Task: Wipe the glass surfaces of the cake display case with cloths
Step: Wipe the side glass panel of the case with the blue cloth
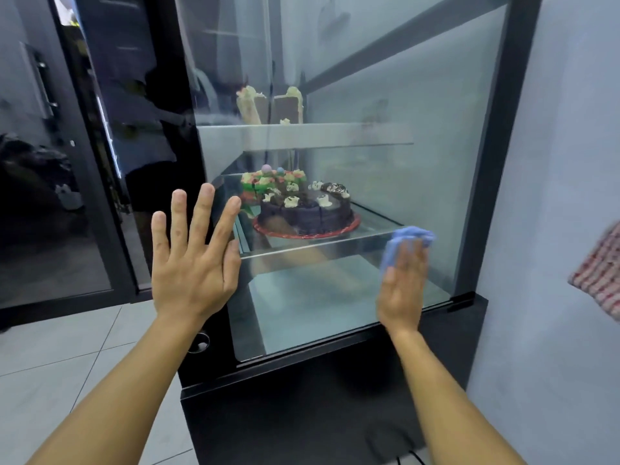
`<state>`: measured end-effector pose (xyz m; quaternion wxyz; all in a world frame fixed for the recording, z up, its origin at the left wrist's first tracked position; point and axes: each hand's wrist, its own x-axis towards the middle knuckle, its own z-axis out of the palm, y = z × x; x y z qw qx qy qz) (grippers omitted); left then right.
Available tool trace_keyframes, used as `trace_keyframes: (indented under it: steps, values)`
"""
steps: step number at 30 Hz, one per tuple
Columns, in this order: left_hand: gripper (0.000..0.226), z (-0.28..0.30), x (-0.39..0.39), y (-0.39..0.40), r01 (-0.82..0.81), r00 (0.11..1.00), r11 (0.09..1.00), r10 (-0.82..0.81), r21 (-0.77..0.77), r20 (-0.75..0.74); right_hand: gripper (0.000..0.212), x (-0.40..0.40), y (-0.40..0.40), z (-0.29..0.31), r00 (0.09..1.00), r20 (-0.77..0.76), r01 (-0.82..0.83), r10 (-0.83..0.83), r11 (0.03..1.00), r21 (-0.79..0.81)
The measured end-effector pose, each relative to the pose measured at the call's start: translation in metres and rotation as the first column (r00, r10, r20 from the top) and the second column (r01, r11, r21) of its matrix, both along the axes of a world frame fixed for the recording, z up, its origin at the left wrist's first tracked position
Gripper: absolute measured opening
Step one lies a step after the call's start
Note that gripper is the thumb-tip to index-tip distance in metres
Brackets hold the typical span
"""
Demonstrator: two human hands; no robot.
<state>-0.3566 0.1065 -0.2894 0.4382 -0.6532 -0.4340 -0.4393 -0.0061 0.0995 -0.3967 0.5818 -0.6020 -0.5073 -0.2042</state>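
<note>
The cake display case (496, 162) stands in front of me, black-framed with a large glass side panel (385, 95). My right hand (402, 286) presses a blue cloth (402, 243) flat against the lower right part of that glass, fingers straight and blurred. My left hand (191, 256) is spread wide with straight fingers at the case's left front corner, holding nothing; whether it touches the glass I cannot tell. Inside, a chocolate cake (305, 209) on a red board sits on the middle glass shelf.
A decorated cake (265, 182) sits behind the chocolate one, and cake slices (268, 105) stand on the upper shelf. A dark glass door (50, 196) is at left, a grey wall (553, 229) at right with a red checked cloth (600, 273). Pale floor tiles (67, 364) lie below.
</note>
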Motion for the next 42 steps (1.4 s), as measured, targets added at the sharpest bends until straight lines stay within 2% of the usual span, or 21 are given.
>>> trace_keyframes:
  steps: [2,4,5,6,7,8,9,10,11,14,18,22,25,28,30,32,34,36,38,40,42]
  values:
    - [0.059,0.000,0.002,0.000,-0.007,1.000,1.000,0.007,0.010,-0.001,0.064,0.022,0.003,0.004,0.888,-0.459,0.029,-0.028,1.000,-0.005]
    - [0.059,0.000,0.002,0.001,-0.013,1.000,1.000,0.013,0.014,0.005,0.066,-0.002,0.003,0.014,0.557,-0.820,0.072,-0.133,0.991,-0.112]
    - [0.059,-0.001,0.002,0.002,-0.016,1.000,1.000,0.016,0.019,0.007,0.064,-0.032,0.001,0.021,0.475,-0.866,0.043,-0.157,0.987,-0.156]
    - [0.059,-0.001,0.002,0.002,-0.025,1.000,0.999,0.025,0.029,0.003,0.066,-0.068,-0.004,0.030,0.524,-0.844,-0.010,-0.114,0.990,-0.140]
    - [0.059,-0.001,0.002,0.002,-0.035,0.999,0.999,0.035,0.036,-0.002,0.068,-0.106,-0.010,0.035,0.684,-0.730,-0.070,-0.018,0.993,-0.090]
    - [0.059,0.000,0.002,0.002,-0.039,0.999,0.998,0.039,0.043,-0.005,0.068,-0.137,-0.016,0.035,0.860,-0.501,-0.132,0.092,0.990,-0.045]
    - [0.059,0.000,0.001,0.003,-0.036,0.999,0.998,0.036,0.044,-0.005,0.065,-0.147,-0.016,0.033,0.964,-0.217,-0.164,0.152,0.986,-0.038]
    - [0.059,0.001,0.000,0.003,-0.028,1.000,0.999,0.028,0.040,-0.005,0.061,-0.135,-0.011,0.043,0.986,-0.013,-0.167,0.166,0.986,-0.028]
    - [0.059,0.000,0.000,0.002,-0.014,1.000,0.999,0.014,0.033,-0.003,0.058,-0.106,-0.003,0.058,0.985,0.072,-0.158,0.156,0.987,0.018]
    - [0.059,-0.002,0.001,0.002,-0.008,1.000,0.999,0.008,0.032,0.004,0.055,0.004,0.014,0.085,0.988,-0.153,0.012,0.007,0.992,0.123]
    - [0.059,-0.002,0.001,0.002,-0.002,1.000,0.999,0.002,0.037,0.016,0.057,0.108,0.013,0.053,0.790,-0.576,0.135,-0.208,0.977,-0.167]
    - [0.059,-0.002,0.004,0.003,-0.006,1.000,0.998,0.005,0.057,0.009,0.057,0.113,0.003,0.000,0.562,-0.759,0.082,-0.328,0.936,-0.344]
    - [0.059,-0.001,0.004,0.004,-0.013,1.000,0.998,0.013,0.056,0.010,0.065,0.057,0.007,-0.010,0.521,-0.791,0.110,-0.320,0.944,-0.310]
    - [0.060,0.000,0.005,0.003,-0.013,1.000,0.999,0.013,0.043,0.001,0.075,-0.053,0.001,-0.021,0.587,-0.766,0.069,-0.261,0.959,-0.274]
    - [0.061,0.000,0.004,0.001,-0.006,1.000,0.999,0.006,0.039,0.001,0.082,-0.146,-0.012,-0.035,0.716,-0.680,-0.005,-0.159,0.973,-0.232]
    - [0.061,0.000,0.001,0.000,-0.007,1.000,1.000,0.008,0.024,-0.007,0.076,-0.224,-0.025,-0.044,0.891,-0.453,-0.067,-0.010,0.986,-0.154]
    - [0.060,0.002,-0.001,-0.002,0.018,1.000,1.000,-0.018,0.015,-0.025,0.067,-0.260,-0.028,-0.049,0.989,-0.100,-0.115,0.105,0.988,-0.107]
    - [0.060,0.003,-0.003,-0.003,0.052,0.998,0.999,-0.052,-0.006,-0.027,0.062,-0.248,-0.022,-0.037,0.981,0.161,-0.097,0.105,0.994,-0.055]
    - [0.061,0.005,-0.004,-0.005,0.098,0.995,0.995,-0.098,-0.021,0.002,0.060,-0.212,-0.009,-0.012,0.946,0.312,-0.092,0.083,0.996,0.015]
    - [0.063,0.005,0.003,-0.011,0.128,0.990,0.990,-0.125,-0.054,0.060,0.056,-0.173,0.000,0.025,0.955,0.272,-0.143,0.117,0.987,0.078]
    - [0.065,0.013,0.011,-0.022,0.196,0.974,0.975,-0.181,-0.105,0.136,0.052,-0.157,-0.004,0.081,0.964,-0.040,-0.244,0.261,0.939,0.241]
